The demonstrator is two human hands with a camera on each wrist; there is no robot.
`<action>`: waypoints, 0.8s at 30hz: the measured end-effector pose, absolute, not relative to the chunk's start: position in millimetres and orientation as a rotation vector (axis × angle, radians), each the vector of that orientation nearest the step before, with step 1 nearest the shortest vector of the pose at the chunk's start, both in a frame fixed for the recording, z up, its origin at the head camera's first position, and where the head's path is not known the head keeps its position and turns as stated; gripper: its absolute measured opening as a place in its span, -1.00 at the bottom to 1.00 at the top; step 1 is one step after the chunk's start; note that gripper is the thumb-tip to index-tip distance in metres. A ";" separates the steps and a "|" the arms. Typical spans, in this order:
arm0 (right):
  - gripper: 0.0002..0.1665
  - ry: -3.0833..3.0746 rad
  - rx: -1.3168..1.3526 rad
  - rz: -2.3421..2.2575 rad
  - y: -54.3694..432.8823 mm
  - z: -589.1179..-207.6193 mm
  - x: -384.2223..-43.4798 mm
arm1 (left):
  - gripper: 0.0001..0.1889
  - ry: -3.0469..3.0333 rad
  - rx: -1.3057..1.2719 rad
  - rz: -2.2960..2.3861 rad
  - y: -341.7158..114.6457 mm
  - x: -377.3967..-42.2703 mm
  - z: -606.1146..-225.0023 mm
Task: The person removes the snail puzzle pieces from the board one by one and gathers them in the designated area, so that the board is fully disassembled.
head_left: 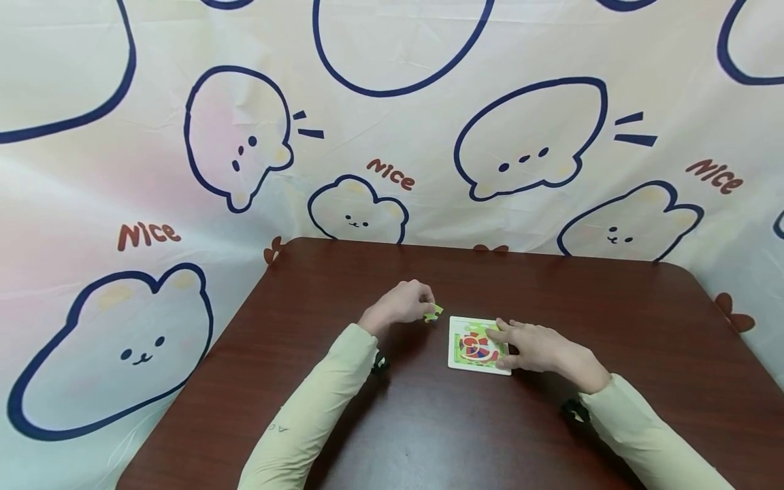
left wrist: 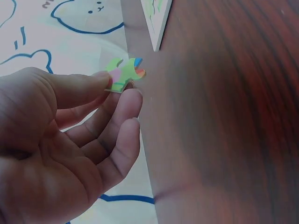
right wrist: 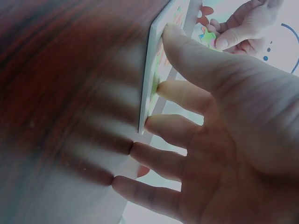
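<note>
My left hand (head_left: 404, 303) pinches a small green jigsaw piece (left wrist: 120, 77) between thumb and index finger, above the table and left of the puzzle. Pink, blue and orange patches show on the piece. A square jigsaw puzzle (head_left: 474, 346) in a white frame lies flat on the table, with a red, orange and blue round picture on green. Over its right side is my right hand (head_left: 535, 346), fingers spread and fairly straight. In the right wrist view, its thumb and two fingertips touch the puzzle (right wrist: 156, 65), while the other fingertips come down on the table beside it.
The dark brown wooden table (head_left: 416, 422) reflects light near its front. Behind it and along the sides hangs a pale cloth (head_left: 429, 129) printed with cartoon bears. Dark straps with small devices (head_left: 576, 410) sit at both wrists, by the light sleeves (head_left: 318, 401).
</note>
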State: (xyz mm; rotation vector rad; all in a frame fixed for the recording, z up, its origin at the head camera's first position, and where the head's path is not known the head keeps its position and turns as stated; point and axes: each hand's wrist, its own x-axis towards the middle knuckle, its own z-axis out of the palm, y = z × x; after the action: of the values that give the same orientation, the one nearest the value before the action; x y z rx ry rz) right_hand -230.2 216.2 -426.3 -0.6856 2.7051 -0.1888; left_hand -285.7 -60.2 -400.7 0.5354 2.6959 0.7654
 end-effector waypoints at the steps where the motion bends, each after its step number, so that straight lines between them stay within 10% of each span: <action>1: -0.17 2.709 -0.684 -0.192 216.6 -426.8 -230.2 | -0.89 2.686 0.531 0.776 -62.6 -286.5 -400.5; 24: -0.18 2.752 -0.695 -0.244 218.0 -431.5 -231.9 | -0.88 2.589 0.275 0.875 -119.1 -303.0 -407.7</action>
State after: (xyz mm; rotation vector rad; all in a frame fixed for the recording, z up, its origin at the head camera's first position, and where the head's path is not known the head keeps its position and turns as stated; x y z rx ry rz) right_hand -231.9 218.0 -431.5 -0.6950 2.7522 -0.2445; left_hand -303.0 -119.1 -407.7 0.2755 2.5888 0.8755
